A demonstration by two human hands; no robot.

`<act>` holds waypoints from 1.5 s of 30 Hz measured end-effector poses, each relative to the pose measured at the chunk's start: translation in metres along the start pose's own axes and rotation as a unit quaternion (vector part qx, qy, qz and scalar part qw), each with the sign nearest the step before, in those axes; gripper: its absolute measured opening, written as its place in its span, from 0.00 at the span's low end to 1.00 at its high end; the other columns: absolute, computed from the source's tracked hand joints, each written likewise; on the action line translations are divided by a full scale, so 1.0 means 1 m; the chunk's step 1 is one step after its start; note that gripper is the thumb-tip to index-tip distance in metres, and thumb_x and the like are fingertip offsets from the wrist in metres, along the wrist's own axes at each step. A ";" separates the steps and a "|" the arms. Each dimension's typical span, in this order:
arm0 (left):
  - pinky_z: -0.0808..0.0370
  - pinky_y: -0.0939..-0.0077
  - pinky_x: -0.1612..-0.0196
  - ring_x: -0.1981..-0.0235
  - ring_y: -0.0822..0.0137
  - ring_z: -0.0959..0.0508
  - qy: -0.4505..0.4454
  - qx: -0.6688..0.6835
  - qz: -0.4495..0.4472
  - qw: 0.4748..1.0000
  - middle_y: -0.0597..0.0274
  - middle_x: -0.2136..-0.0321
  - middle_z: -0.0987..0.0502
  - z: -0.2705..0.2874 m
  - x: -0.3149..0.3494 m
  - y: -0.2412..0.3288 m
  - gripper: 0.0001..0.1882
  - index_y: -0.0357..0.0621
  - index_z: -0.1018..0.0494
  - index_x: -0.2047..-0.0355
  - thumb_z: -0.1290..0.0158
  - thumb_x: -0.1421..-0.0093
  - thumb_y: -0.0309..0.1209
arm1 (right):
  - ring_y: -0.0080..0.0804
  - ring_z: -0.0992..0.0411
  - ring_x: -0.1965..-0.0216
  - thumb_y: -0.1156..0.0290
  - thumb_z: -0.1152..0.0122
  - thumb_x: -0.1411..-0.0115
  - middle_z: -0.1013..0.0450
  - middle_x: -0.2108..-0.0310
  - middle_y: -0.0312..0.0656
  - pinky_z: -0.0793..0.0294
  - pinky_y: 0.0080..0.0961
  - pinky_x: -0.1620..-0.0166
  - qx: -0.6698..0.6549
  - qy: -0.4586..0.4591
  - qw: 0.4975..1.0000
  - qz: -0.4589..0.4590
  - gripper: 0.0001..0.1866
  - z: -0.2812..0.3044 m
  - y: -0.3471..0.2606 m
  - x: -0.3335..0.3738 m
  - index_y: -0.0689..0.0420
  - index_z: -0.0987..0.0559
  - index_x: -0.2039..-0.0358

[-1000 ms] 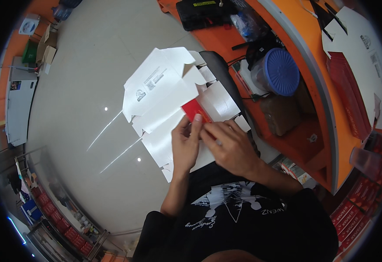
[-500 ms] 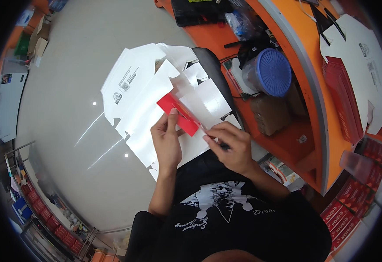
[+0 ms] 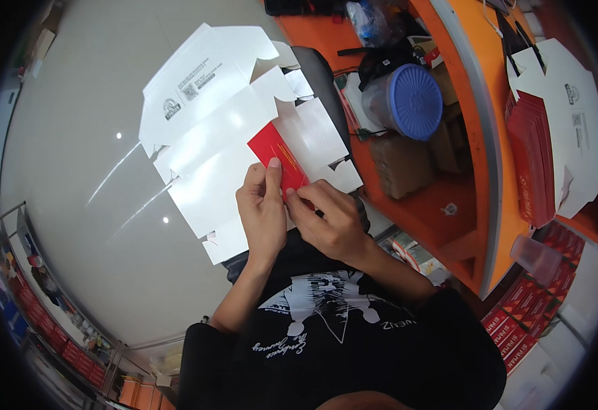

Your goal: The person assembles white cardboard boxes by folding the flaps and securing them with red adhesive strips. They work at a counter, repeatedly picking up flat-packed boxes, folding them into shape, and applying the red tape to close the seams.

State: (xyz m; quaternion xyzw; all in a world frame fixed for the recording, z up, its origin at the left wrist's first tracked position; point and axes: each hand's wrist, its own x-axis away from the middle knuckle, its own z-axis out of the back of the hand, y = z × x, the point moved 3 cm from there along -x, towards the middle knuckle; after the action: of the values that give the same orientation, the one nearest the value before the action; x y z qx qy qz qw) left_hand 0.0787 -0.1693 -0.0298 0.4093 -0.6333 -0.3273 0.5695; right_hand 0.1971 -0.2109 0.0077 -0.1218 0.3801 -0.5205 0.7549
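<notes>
A small red rectangular piece of card or thin box [image 3: 269, 144] with fine yellow print is held in front of me, tilted. My left hand [image 3: 262, 208] grips its left side, the thumb pressed on its face. At its lower right end, my right hand [image 3: 333, 220] pinches the edge between thumb and curled fingers. The fingertips hide that end. Beneath both hands, large white die-cut carton blanks [image 3: 203, 188] lie spread over a black surface [image 3: 312, 65], with flaps and slots showing.
To the right, an orange desk [image 3: 493, 205] holds a stack of red flat cartons [image 3: 531, 164] and a white blank [image 3: 572, 123]. A blue-lidded tub [image 3: 415, 102] and brown packages [image 3: 401, 164] sit on its shelf. Red boxes [image 3: 517, 328] and a clear plastic cup [image 3: 536, 260] are lower right.
My right hand has moved left and in toward the red piece, now gripping its lower end close to my left hand. The red piece has turned more upright, and the whole view has shifted.
</notes>
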 end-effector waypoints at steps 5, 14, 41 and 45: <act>0.37 0.85 0.73 0.74 0.84 0.34 -0.008 0.012 0.047 0.999 0.74 0.75 0.27 0.002 0.002 0.008 0.16 0.41 0.24 0.71 0.48 0.25 0.36 | 0.36 0.26 0.70 0.84 0.31 0.53 0.28 0.67 0.43 0.25 0.29 0.71 0.006 0.031 0.999 -0.016 0.15 -0.007 -0.003 0.000 0.72 0.18 0.62; 0.29 0.81 0.69 0.66 0.81 0.28 -0.008 0.045 0.024 0.999 0.72 0.64 0.27 0.004 0.004 0.007 0.14 0.37 0.20 0.63 0.47 0.25 0.35 | 0.39 0.24 0.67 0.85 0.27 0.50 0.25 0.64 0.47 0.24 0.30 0.67 -0.036 0.076 0.993 -0.082 0.16 -0.020 0.004 -0.001 0.70 0.16 0.59; 0.16 0.72 0.61 0.56 0.67 0.21 -0.184 -0.123 -0.010 0.975 0.52 0.49 0.28 -0.013 0.034 0.005 0.21 0.33 0.29 0.37 0.46 0.28 0.26 | 0.26 0.25 0.52 0.64 0.46 0.24 0.22 0.53 0.46 0.25 0.24 0.49 -0.357 0.094 0.847 -0.383 0.16 -0.006 0.099 -0.046 0.65 0.24 0.47; 0.15 0.72 0.60 0.55 0.65 0.21 -0.159 -0.099 -0.030 0.982 0.52 0.49 0.27 -0.014 0.028 0.009 0.21 0.32 0.29 0.37 0.47 0.28 0.26 | 0.26 0.20 0.59 0.73 0.39 0.30 0.20 0.58 0.45 0.19 0.25 0.55 -0.247 0.036 0.909 -0.335 0.08 0.009 0.077 -0.062 0.67 0.19 0.58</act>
State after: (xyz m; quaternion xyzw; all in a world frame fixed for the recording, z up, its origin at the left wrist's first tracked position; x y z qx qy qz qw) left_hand 0.0903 -0.1889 -0.0073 0.3120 -0.6680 -0.4660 0.4891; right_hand 0.2462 -0.1257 -0.0026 -0.4059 0.4601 -0.6359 0.4682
